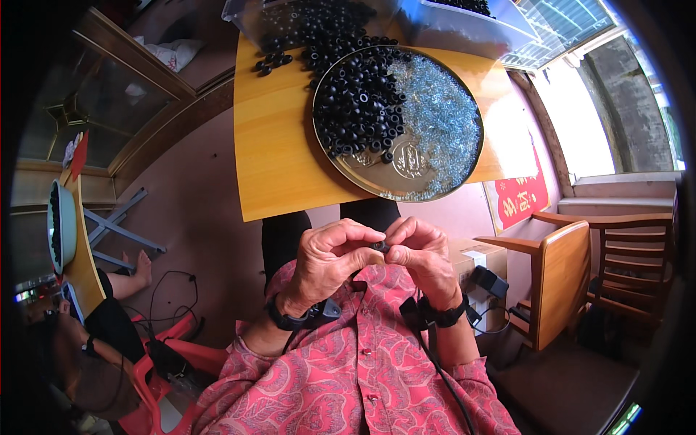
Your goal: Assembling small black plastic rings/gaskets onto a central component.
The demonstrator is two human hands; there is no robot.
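Note:
In front of my chest, my left hand (pixel 328 255) and my right hand (pixel 426 259) meet with thumbs and forefingers pinched. Between the fingertips is a small dark ring-shaped piece (pixel 380 246), mostly covered by them. Just beyond my hands a round metal tray (pixel 380 176) lies on the table, its near rim reaching past the table's edge. Many black ring-shaped pieces (pixel 355 109) fill the tray's left side. Small clear bluish pieces (pixel 444 109) are spread over its right side.
More black pieces spill onto the yellow wooden table (pixel 272 152) from a clear plastic bin (pixel 254 18); another bin (pixel 464 32) stands at the far right. A wooden chair (pixel 562 283) and a cardboard box (pixel 489 261) are on my right. A co-worker's arm (pixel 109 351) shows at left, by a red plastic chair (pixel 203 355).

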